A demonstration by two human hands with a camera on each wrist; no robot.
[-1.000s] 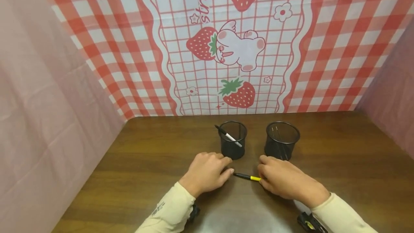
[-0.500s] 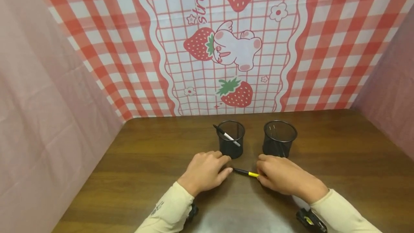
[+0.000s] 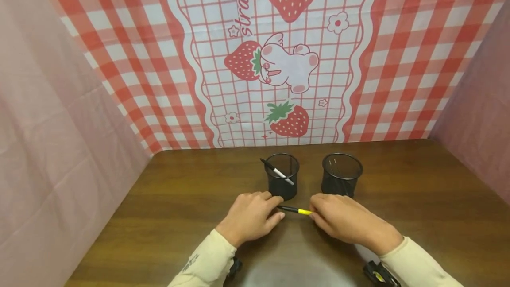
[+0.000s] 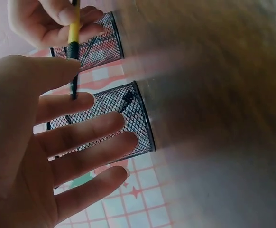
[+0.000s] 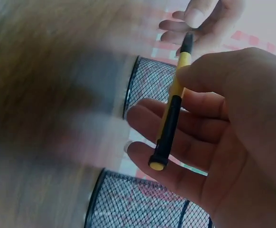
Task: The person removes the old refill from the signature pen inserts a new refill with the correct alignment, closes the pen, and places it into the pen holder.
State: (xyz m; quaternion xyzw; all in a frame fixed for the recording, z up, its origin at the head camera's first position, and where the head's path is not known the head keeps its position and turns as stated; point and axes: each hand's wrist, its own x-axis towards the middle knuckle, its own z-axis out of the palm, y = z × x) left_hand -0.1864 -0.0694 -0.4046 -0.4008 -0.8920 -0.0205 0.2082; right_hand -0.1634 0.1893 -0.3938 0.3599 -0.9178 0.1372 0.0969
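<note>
The right hand (image 3: pixel 342 220) pinches a yellow-and-black pen (image 3: pixel 295 210) between thumb and index finger, its other fingers loosely bent. The pen runs roughly parallel to the back edge of the bench (image 3: pixel 187 198), its black tip pointing toward the left hand (image 3: pixel 252 217). That hand is spread, fingers nearly straight, with the tip beside its thumb and index finger; whether they touch cannot be told. Nearer the back edge stand two black mesh cups: the left cup (image 3: pixel 283 190) has a black-and-white marker (image 3: pixel 279 173) leaning over its rim toward the back left corner; the right cup (image 3: pixel 338 184) stands beyond the right hand.
</note>
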